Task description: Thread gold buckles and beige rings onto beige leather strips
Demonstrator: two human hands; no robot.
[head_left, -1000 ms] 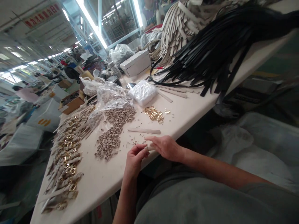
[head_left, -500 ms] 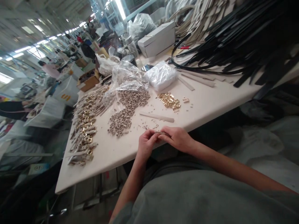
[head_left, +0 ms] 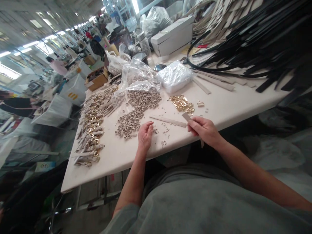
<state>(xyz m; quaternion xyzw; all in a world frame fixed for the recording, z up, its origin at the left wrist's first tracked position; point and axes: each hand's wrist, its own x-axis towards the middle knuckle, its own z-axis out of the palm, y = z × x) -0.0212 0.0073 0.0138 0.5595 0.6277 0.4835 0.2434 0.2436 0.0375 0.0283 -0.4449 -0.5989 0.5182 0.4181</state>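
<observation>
Beige strip (head_left: 186, 116), one, held above the table edge

Head view. We list the strip in the right hand (head_left: 206, 130), thumb and fingers clamped on it; one end juts out over the table (head_left: 117, 157), and what seems its other end hangs below the hand. The left hand (head_left: 145, 135) is well apart, fingers drawn together; whether they pinch anything we cannot tell. Small bits (head_left: 155, 131) lie just beside its fingertips.

Handling, in our judgement: light; bendable along its length yet stiff enough for a short end to stand out straight; not fragile; little risk of slipping. Best hold: thumb and forefinger on the flat faces, near the end to be guided.

Nearby, we enter a flat-lying strip (head_left: 168, 121), gold-coloured fittings (head_left: 182, 104) in a heap, and beige loops (head_left: 129, 123) in a spread pile.
</observation>
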